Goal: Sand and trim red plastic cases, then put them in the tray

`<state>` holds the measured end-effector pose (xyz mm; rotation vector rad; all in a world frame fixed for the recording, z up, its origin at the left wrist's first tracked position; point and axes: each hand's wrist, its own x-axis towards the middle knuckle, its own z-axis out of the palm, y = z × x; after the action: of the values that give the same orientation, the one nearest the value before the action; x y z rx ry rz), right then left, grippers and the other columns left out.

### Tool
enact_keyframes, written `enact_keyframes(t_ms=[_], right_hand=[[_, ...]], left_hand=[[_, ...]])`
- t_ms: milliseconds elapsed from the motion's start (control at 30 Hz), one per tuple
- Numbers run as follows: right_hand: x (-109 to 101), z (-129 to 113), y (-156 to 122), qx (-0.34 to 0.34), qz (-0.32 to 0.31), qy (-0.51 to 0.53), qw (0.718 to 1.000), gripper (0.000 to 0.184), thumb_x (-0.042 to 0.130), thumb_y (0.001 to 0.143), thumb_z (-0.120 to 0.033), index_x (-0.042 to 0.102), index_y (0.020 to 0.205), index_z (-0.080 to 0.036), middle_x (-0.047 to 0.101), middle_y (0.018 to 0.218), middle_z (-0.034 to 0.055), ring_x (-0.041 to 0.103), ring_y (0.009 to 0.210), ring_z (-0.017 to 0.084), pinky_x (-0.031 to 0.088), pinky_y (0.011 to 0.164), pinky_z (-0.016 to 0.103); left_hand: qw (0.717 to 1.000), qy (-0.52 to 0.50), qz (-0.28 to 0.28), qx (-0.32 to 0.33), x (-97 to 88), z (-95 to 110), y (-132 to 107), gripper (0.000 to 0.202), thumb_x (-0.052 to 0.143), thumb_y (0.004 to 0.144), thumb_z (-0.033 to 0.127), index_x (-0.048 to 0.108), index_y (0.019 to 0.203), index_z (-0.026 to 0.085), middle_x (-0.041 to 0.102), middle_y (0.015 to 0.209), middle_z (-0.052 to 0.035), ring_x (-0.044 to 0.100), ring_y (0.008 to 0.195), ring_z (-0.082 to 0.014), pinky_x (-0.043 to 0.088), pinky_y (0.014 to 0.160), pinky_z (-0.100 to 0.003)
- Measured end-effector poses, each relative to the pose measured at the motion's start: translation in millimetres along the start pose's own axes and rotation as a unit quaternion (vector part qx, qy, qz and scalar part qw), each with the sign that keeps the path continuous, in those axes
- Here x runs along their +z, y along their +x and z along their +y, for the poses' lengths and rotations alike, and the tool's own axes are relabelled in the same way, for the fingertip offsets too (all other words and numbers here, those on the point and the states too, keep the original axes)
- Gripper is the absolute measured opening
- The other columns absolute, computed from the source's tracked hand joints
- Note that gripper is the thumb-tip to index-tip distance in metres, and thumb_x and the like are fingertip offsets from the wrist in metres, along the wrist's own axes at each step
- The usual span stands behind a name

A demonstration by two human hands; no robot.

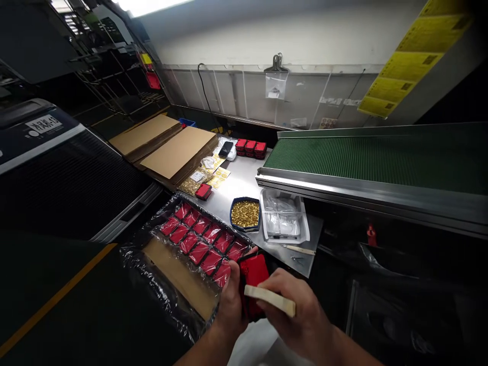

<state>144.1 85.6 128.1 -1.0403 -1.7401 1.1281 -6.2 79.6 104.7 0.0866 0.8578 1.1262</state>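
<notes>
Our left hand point(227, 302) is curled around the side of a red block point(254, 269), its thumb along the near edge, probably to steady it while we work on its face. Our right hand point(301, 302) pinches a pale stick point(271, 299) between thumb and fingers, held low over the block, perhaps for close control. The stick's far end covers part of the red face, so we cannot tell whether its tip touches, and the left fingers are mostly hidden behind the block. Just beside the left hand, red pieces point(188, 242) lie in rows in a plastic-lined box point(156, 277), likely ranked so they pack tidily; glare on the wrap blurs their details. Beyond, on the table point(238, 178), a blue bowl point(231, 216) holds small gold bits point(245, 213), seemingly set within easy reach, too fine for us to identify. Next to it a white tray point(305, 229) carries clear bags point(282, 218), whose contents we cannot make out. Farther off, a green conveyor point(343, 162) runs out of view at the right edge
</notes>
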Motion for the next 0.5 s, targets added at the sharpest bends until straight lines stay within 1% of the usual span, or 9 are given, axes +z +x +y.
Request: enact_keyframes(t_ms=[133, 200, 233, 267, 300, 367, 400, 433, 500], right_hand=[[7.5, -1.9, -3.7, -0.005, -0.006, 0.000, 1.000, 0.014, 0.061, 0.086, -0.021, 0.065, 0.100, -0.021, 0.065, 0.081, 0.0037, 0.060, 0.071, 0.016, 0.047, 0.064, 0.030], [5.2, -0.8, -6.3, -0.010, -0.027, 0.029, 0.999, 0.014, 0.063, 0.085, -0.021, 0.067, 0.099, -0.022, 0.066, 0.082, 0.0037, 0.062, 0.071, 0.016, 0.049, 0.064, 0.029], [1.1, 1.2, -7.1, 0.002, -0.005, 0.041, 0.999, 0.015, 0.065, 0.084, -0.022, 0.067, 0.098, -0.022, 0.068, 0.083, 0.0042, 0.063, 0.073, 0.017, 0.051, 0.064, 0.029], [-5.1, 4.7, -7.3, 0.033, 0.049, 0.046, 0.997, 0.015, 0.067, 0.082, -0.024, 0.068, 0.097, -0.021, 0.069, 0.084, 0.0046, 0.064, 0.072, 0.017, 0.051, 0.063, 0.028], [-13.1, 10.3, -6.8, 0.079, 0.131, 0.048, 0.987, 0.018, 0.070, 0.081, -0.028, 0.067, 0.096, -0.020, 0.069, 0.081, 0.0047, 0.064, 0.068, 0.017, 0.051, 0.059, 0.027], [-32.8, 28.8, -4.8, 0.172, 0.306, 0.053, 0.935, 0.027, 0.071, 0.079, -0.039, 0.066, 0.092, -0.016, 0.066, 0.072, 0.0037, 0.061, 0.057, 0.016, 0.047, 0.049, 0.026], [-43.1, 42.2, -4.0, 0.206, 0.369, 0.055, 0.905, 0.032, 0.070, 0.079, -0.044, 0.065, 0.091, -0.015, 0.064, 0.067, 0.0028, 0.059, 0.053, 0.015, 0.046, 0.046, 0.026], [-53.0, 58.2, -3.9, 0.232, 0.410, 0.055, 0.881, 0.036, 0.069, 0.079, -0.049, 0.063, 0.090, -0.015, 0.062, 0.064, 0.0021, 0.057, 0.050, 0.015, 0.044, 0.044, 0.026], [-70.6, 96.1, -7.2, 0.271, 0.444, 0.029, 0.853, 0.045, 0.064, 0.079, -0.057, 0.061, 0.093, -0.014, 0.061, 0.062, 0.0019, 0.056, 0.049, 0.016, 0.044, 0.043, 0.028]], left_hand=[[1.000, 0.001, -0.001, -0.002, -6.2, 3.5, -0.1, 0.073, 0.058, 0.081, 0.067, 0.053, 0.134, 0.017, 0.074, 0.099, -0.0109, 0.070, 0.082, -0.0243, 0.058, 0.077, -0.034], [1.000, -0.019, -0.006, -0.014, -7.9, 7.0, -1.2, 0.069, 0.060, 0.080, 0.066, 0.058, 0.130, 0.017, 0.074, 0.097, -0.0104, 0.070, 0.081, -0.0239, 0.058, 0.076, -0.033], [0.999, -0.031, -0.014, -0.027, -7.8, 8.7, -2.3, 0.066, 0.059, 0.081, 0.065, 0.060, 0.126, 0.017, 0.074, 0.097, -0.0107, 0.070, 0.083, -0.0242, 0.058, 0.076, -0.033], [0.998, -0.041, -0.025, -0.040, -7.1, 10.1, -3.6, 0.063, 0.056, 0.083, 0.066, 0.063, 0.121, 0.016, 0.073, 0.099, -0.0115, 0.070, 0.085, -0.0248, 0.058, 0.076, -0.034], [0.997, -0.047, -0.037, -0.050, -6.0, 11.0, -5.0, 0.063, 0.053, 0.084, 0.067, 0.066, 0.116, 0.014, 0.073, 0.100, -0.0128, 0.069, 0.086, -0.0258, 0.059, 0.076, -0.036], [0.995, -0.050, -0.057, -0.058, -3.6, 11.7, -7.5, 0.069, 0.046, 0.085, 0.071, 0.068, 0.109, 0.010, 0.072, 0.100, -0.0162, 0.069, 0.086, -0.0285, 0.059, 0.076, -0.042], [0.995, -0.051, -0.062, -0.063, -2.8, 11.5, -8.3, 0.072, 0.043, 0.085, 0.072, 0.068, 0.108, 0.008, 0.072, 0.099, -0.0174, 0.069, 0.085, -0.0299, 0.059, 0.076, -0.046], [0.994, -0.055, -0.062, -0.067, -2.5, 10.9, -8.8, 0.075, 0.042, 0.084, 0.074, 0.067, 0.108, 0.007, 0.071, 0.099, -0.0182, 0.068, 0.085, -0.0308, 0.059, 0.077, -0.049], [0.994, -0.060, -0.047, -0.073, -3.5, 9.4, -9.4, 0.076, 0.040, 0.084, 0.074, 0.066, 0.108, 0.007, 0.071, 0.099, -0.0186, 0.068, 0.085, -0.0314, 0.059, 0.077, -0.052]])
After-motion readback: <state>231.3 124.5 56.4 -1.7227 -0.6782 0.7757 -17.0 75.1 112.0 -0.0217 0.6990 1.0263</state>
